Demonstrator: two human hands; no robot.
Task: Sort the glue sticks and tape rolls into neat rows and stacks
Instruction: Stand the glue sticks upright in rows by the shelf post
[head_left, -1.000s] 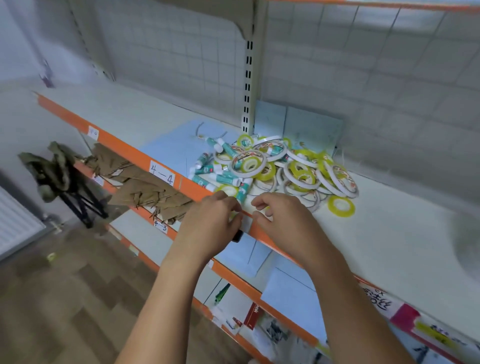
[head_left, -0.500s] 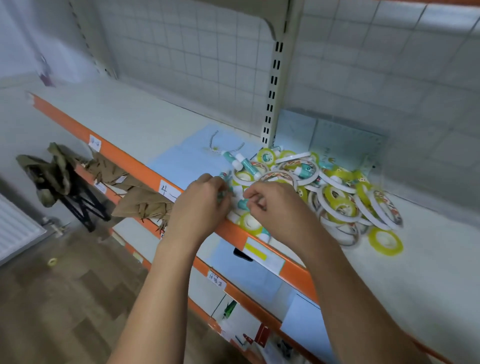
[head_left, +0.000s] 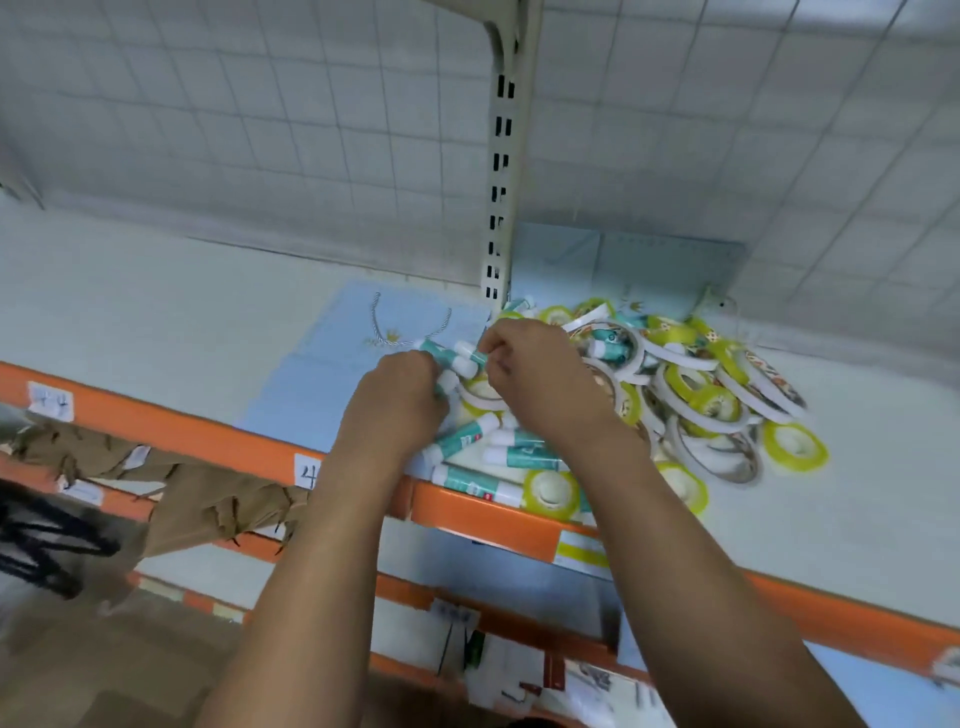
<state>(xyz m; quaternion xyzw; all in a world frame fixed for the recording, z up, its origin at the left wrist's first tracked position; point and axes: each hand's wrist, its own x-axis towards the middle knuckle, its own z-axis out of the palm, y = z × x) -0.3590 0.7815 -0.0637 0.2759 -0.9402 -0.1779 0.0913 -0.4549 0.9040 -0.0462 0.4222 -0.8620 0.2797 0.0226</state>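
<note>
Left grip and right grip both clutch glue sticks near the shelf front edge; best align caps before laying rows.

The left forearm comes up from the lower left and the right forearm from the lower right, both bare, converging so that the hands sit close together at mid-view. The left hand shows its back, its fingers curled under and gripping a few glue sticks whose ends poke out past its knuckles. The right hand, also back up with the wrist slightly bent, has its fingers curled inward, and its fingertips pinch the end of one of those sticks.
</note>
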